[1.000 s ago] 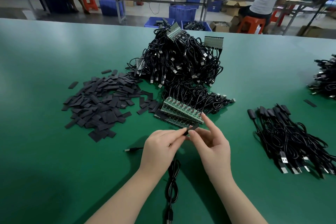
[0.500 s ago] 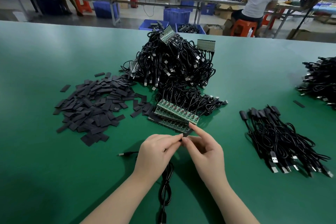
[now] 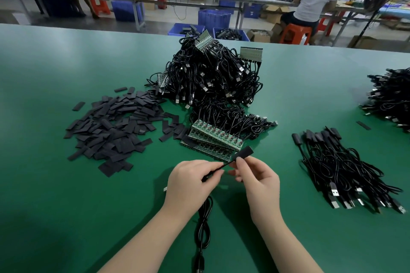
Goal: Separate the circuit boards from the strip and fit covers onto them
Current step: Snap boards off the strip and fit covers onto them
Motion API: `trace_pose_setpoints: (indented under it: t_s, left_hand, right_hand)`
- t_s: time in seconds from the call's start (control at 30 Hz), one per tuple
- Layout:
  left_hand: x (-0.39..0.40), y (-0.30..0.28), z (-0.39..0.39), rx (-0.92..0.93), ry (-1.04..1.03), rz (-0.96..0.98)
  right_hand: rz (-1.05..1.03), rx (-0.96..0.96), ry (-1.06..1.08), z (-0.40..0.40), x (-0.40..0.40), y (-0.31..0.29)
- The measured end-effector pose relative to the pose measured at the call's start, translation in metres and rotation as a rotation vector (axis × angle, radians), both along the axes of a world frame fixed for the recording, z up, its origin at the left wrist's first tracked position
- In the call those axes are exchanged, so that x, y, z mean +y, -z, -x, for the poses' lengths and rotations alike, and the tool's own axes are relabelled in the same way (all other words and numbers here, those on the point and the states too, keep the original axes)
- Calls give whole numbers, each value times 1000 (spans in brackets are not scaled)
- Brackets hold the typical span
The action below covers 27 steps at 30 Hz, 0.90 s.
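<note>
Left hand [image 3: 190, 180] pinches the cable [image 3: 214, 169]; right hand [image 3: 257, 178] pinches the covered board [image 3: 243, 153], at 6 o'clock of the board strip [image 3: 214, 139]. Blue bins [image 3: 230, 33] at 12 o'clock hold black parts.

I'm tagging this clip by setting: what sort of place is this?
Most likely an electronics assembly workshop. A green workbench holds a heap of black USB cables, strips of small circuit boards and a pile of black covers. Behind it stand more long benches and blue parts bins.
</note>
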<state>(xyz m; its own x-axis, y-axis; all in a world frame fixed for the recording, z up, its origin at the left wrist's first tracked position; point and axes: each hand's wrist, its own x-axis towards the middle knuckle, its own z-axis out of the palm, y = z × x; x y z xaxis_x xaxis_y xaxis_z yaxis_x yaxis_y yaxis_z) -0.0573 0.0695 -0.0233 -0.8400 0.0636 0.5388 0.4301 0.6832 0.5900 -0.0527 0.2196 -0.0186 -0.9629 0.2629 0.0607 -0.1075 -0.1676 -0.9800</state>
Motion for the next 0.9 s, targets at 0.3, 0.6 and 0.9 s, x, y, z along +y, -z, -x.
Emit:
trace_pose_setpoints:
  t_s: [0.3,0.6,0.9]
  left_hand:
    - [-8,-1,2,13,-13,-117]
    - [-15,5,7,-121,-90,-297]
    - [-16,11,10,-126,-105,-335]
  right_hand:
    - [-105,99,-46,2,-3,-15]
    - [-196,151,377,37,136,-92]
    - [-1583,-349,566,54,176,-44]
